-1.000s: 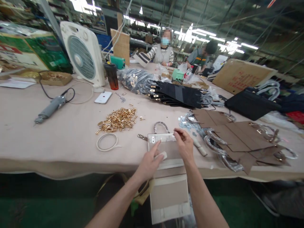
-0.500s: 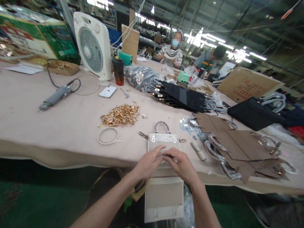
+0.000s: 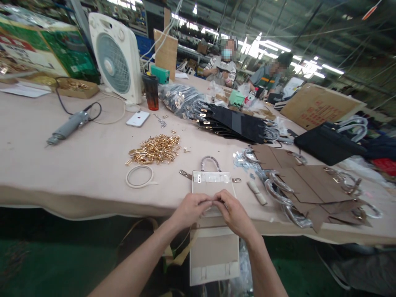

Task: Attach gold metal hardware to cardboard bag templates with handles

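My left hand [image 3: 192, 209] and my right hand [image 3: 231, 210] meet fingertip to fingertip over a beige handbag piece [image 3: 214, 251]. Both are closed in a pinch, and whatever sits between the fingers is hidden or too small to name. The bag piece lies partly on the table and hangs down over its front edge. At its far end are a plastic-wrapped handle [image 3: 210, 159] and a strap tab with a metal plate [image 3: 185, 174] on the left. A roll of narrow white tape [image 3: 127, 178] lies left of the bag, near a pile of gold metal fittings [image 3: 157, 149].
Brown bag pieces [image 3: 300, 183] with wrapped handles lie to the right, beside a rolled grey bundle [image 3: 256, 192]. Black bag pieces [image 3: 238, 123] are stacked farther back. A power screwdriver [image 3: 69, 127], phone [image 3: 137, 119], cup [image 3: 151, 93] and fan [image 3: 116, 62] stand left. Two people sit across the table.
The raised fingers of my left hand have come down into a pinch against my right fingertips. The view has shifted slightly, and the bag piece stays in place.
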`<move>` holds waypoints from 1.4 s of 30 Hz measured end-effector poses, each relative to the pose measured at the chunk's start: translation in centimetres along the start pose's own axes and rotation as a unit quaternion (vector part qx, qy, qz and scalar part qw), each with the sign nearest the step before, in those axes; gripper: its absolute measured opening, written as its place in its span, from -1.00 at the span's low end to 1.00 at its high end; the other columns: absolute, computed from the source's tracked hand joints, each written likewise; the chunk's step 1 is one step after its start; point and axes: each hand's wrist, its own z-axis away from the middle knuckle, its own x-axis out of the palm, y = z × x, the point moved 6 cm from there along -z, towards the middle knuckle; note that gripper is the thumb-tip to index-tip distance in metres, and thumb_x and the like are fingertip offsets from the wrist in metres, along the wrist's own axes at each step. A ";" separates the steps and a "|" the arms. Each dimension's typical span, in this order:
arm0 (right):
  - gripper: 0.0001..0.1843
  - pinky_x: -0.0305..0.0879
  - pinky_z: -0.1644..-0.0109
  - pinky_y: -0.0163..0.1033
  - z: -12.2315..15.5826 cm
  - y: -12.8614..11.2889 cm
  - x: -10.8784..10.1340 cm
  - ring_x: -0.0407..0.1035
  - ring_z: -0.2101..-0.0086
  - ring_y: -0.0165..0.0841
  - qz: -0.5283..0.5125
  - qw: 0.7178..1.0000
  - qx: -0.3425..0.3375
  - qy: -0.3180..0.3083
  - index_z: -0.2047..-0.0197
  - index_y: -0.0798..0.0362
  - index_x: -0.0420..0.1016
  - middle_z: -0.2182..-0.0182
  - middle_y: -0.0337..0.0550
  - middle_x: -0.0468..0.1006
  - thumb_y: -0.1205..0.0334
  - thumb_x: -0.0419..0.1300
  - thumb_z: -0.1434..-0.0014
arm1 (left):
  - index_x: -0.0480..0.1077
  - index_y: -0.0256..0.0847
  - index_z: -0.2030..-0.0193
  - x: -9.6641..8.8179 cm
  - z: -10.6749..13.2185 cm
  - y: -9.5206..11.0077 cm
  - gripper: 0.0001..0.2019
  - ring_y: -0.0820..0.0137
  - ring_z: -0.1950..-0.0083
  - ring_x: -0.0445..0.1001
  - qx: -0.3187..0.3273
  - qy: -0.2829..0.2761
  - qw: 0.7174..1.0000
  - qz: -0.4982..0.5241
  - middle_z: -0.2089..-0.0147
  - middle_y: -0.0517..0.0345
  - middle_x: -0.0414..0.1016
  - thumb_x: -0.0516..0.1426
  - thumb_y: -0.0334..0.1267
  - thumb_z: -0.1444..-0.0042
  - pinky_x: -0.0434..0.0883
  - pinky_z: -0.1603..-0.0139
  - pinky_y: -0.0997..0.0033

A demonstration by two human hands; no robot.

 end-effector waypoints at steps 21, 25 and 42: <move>-0.94 0.34 -0.08 -0.13 -1.3 0.6 -2.5 0.44 0.07 -0.26 -0.187 0.958 -0.089 0.200 0.09 -0.07 0.49 0.16 -0.15 0.52 0.24 0.18 -0.41 | 0.57 -0.22 0.31 -0.4 -0.3 0.5 -0.79 0.42 0.36 0.47 0.043 0.016 0.994 -0.104 0.42 0.21 0.55 0.14 -0.22 -0.24 0.33 0.27 0.49; -0.85 0.20 -0.31 0.01 -6.3 0.5 -1.5 0.35 -0.20 -0.16 -0.126 0.984 -0.043 0.115 0.14 -0.05 0.59 -0.13 -0.03 0.49 0.10 0.24 -0.35 | 0.61 -0.21 0.22 -0.1 0.0 0.8 -0.81 0.36 0.20 0.57 0.073 0.008 0.982 -0.173 0.25 0.13 0.66 0.13 -0.30 -0.25 0.36 0.14 0.46; -0.81 0.08 -0.43 0.17 -10.5 2.4 3.1 0.28 -0.28 -0.10 -0.004 0.991 -0.034 0.128 0.25 -0.02 0.64 -0.23 0.03 0.47 0.13 0.22 -0.32 | 0.52 -0.20 0.30 0.0 0.0 0.7 -0.85 0.37 0.25 0.54 0.090 0.009 0.977 -0.191 0.31 0.16 0.62 0.12 -0.39 -0.25 0.33 0.21 0.46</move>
